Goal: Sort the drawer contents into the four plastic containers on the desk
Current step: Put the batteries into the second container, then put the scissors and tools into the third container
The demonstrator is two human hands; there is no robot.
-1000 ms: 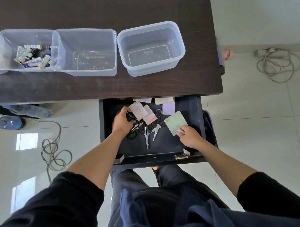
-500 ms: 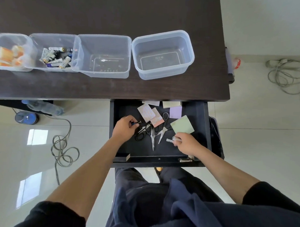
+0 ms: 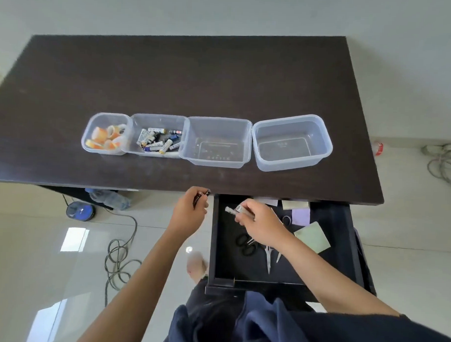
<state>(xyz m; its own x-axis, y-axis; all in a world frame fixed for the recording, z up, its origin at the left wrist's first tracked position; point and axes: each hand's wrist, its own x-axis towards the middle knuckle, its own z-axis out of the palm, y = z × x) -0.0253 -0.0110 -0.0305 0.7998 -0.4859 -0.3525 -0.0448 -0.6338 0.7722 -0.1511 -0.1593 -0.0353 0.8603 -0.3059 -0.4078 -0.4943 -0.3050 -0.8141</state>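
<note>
My left hand (image 3: 188, 212) grips a black battery (image 3: 201, 196) just left of the open black drawer (image 3: 214, 247), below the desk edge. My right hand (image 3: 259, 223) holds a silver battery (image 3: 233, 210) above the drawer's left part. In the drawer lie black-handled scissors (image 3: 246, 244), silver scissors (image 3: 268, 259), a green note pad (image 3: 312, 237), a purple pad (image 3: 301, 216) and paper slips. Four clear containers stand in a row on the dark desk (image 3: 171, 74): one with orange tape rolls (image 3: 105, 134), one with batteries (image 3: 157, 140), and two empty ones (image 3: 217, 142), (image 3: 292, 142).
A water bottle (image 3: 108, 197) and a blue round object (image 3: 80, 211) sit on the tiled floor under the desk's left side. Cables (image 3: 119, 256) coil on the floor at left, more cables (image 3: 444, 163) at right. My dark trousers fill the bottom of the view.
Both hands lifted out of the drawer, each with a battery, and moved up and left toward the desk edge. The view tilted up, so the whole desk shows.
</note>
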